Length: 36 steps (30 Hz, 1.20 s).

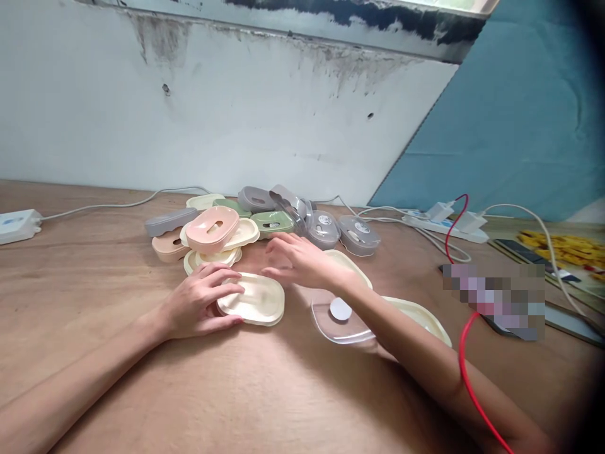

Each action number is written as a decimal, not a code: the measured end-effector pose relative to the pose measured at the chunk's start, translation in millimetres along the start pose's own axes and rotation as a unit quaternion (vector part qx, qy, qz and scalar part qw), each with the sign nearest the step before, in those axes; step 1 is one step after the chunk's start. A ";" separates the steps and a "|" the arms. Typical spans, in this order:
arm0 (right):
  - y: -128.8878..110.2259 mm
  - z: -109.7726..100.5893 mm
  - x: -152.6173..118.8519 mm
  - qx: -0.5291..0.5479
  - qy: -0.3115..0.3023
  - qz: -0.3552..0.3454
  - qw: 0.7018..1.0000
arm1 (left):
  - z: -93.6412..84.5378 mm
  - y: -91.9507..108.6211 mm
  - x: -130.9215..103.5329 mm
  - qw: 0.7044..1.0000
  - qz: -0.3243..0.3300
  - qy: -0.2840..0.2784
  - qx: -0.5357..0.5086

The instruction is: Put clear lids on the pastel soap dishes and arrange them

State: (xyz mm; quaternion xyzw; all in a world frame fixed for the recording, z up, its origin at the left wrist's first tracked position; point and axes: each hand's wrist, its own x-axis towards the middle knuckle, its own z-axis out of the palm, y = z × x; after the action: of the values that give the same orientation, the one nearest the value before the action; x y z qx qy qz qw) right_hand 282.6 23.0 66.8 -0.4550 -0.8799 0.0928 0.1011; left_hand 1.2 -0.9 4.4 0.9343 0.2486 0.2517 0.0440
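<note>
My left hand (203,299) holds a cream oval plastic tray (258,299) on the table, its thumb at the near edge and fingers over the left side. My right hand (297,258) hovers above the table, fingers bent and apart, with nothing visible in it. Just beyond it lies a green oval plastic piece with a slot (273,222). A pink slotted piece (212,228) tops a pile of cream, pink and grey pieces. Under my right forearm is a clear plastic cover (326,321) with a round white sticker (340,309), partly hidden.
Grey lidded cases (359,235) sit at the back. Another cream piece (420,318) lies to the right. A white power strip (444,226) with cables stands at the right rear, and a red cable (467,359) runs in front. A white adapter (19,226) lies far left.
</note>
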 end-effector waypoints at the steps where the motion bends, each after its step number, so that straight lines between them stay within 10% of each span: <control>1: 8.2 3.5 2.8 -0.023 0.020 0.005 1.000 | 0.1 -0.2 0.1 1.000 -0.002 0.000 -0.001; 8: 41.3 26.7 9.6 -0.109 -0.004 0.036 0.993 | -1.2 -1.2 0.7 1.000 -0.002 0.000 -0.004; 36: 37.8 23.2 11.9 -0.132 0.069 -0.015 0.989 | -3.3 2.2 3.8 1.000 -0.011 0.014 -0.011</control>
State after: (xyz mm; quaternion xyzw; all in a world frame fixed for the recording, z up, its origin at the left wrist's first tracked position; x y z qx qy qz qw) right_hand 299.3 52.5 35.9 -0.4566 -0.8819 -0.0576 0.1023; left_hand 3.4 -1.2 9.4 0.9273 0.2568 0.2671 0.0535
